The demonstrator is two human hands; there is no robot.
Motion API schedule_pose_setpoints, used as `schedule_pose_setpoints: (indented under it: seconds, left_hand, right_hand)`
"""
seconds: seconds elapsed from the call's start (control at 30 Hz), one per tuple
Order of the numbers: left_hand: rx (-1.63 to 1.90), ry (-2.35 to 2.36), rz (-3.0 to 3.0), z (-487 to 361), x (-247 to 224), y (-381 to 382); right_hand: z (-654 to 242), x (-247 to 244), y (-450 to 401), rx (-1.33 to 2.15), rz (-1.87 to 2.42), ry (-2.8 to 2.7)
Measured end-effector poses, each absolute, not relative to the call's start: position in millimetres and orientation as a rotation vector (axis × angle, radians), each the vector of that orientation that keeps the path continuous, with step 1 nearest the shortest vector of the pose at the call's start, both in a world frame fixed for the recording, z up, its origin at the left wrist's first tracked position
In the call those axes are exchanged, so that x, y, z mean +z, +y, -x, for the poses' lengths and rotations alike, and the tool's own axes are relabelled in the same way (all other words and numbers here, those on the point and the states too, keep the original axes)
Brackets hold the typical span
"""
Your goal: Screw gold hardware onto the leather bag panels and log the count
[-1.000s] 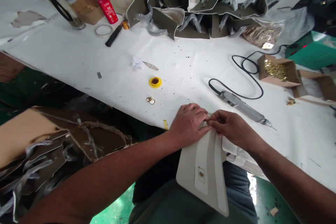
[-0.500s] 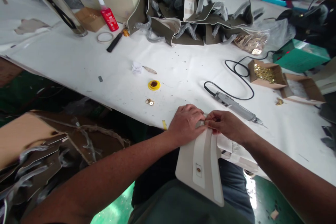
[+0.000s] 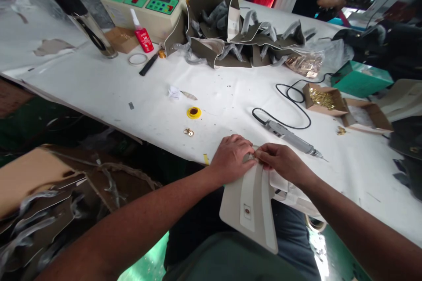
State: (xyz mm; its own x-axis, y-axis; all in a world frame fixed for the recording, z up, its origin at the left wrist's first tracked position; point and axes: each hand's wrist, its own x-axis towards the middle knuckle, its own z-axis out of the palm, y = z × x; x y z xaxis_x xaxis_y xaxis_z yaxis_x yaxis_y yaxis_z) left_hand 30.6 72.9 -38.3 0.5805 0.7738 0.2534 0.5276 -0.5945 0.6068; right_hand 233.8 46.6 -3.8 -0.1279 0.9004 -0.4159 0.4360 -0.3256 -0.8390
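Observation:
A pale beige panel (image 3: 232, 206), perhaps leather, hangs over the table's front edge toward my lap. It carries a lighter strip (image 3: 247, 197) with a small round metal fitting (image 3: 247, 211). My left hand (image 3: 232, 158) is closed over the panel's upper end, its fingers curled on the far side. Close beside it, my right hand (image 3: 275, 158) pinches at the same end with thumb and fingertips. Whatever is between those fingertips is too small and covered to make out. Gold-coloured metal pieces (image 3: 189, 132) lie on the table left of my hands.
Right of my hands lies a grey corded rotary tool (image 3: 293, 138). Boxes of gold hardware (image 3: 325, 99) stand beyond it. A yellow ring-shaped spool (image 3: 194, 113), a red bottle (image 3: 143, 39) and folded grey-brown pieces (image 3: 237, 48) are farther back. A co-worker's arm (image 3: 329, 0) shows at upper right.
The camera view has tilted slightly, so the table's things appear shifted. Both my hands stay at the panel's upper end, with the fingers moved slightly. The co-worker's arm has changed position.

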Motion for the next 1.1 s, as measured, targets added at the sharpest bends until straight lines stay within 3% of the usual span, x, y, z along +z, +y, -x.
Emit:
schedule_pose_setpoints:
  seconds: [0.1, 0.23, 0.33, 0.47, 0.57, 0.67, 0.73, 0.87, 1.1]
  left_hand:
    - [0.722, 1.046, -2.33, -31, -40, 73]
    - [0.726, 1.036, -2.327, -31, -41, 73]
    - [0.742, 1.047, -2.319, -32, -42, 73]
    - [0.756, 1.063, -2.314, -33, -43, 73]
    - [0.758, 1.069, -2.312, -33, -43, 72]
    - [0.741, 1.06, -2.32, -33, -43, 72]
    - [0.734, 1.057, -2.328, -33, -43, 72]
    - [0.738, 1.065, -2.336, -33, -40, 72]
    - [0.73, 1.064, -2.348, -33, -39, 71]
  right_hand:
    - [-243, 6, 44, 1.254, 1.797, -1.532]
    - [-277, 3, 46, 0.31, 1.963, -1.783]
    - [-309, -13, 53, -0.008, 2.104, -1.967]
    - [-332, -25, 61, 0.112, 2.14, -1.979]
    - [-326, -11, 57, 0.485, 2.051, -1.672]
    - [-297, 14, 47, 0.998, 1.587, -1.138]
    - [-271, 28, 43, 1.165, 1.23, -0.894]
    - [-220, 38, 45, 1.078, 0.999, -0.835]
    - [-188, 22, 50, 0.825, 1.111, -1.049]
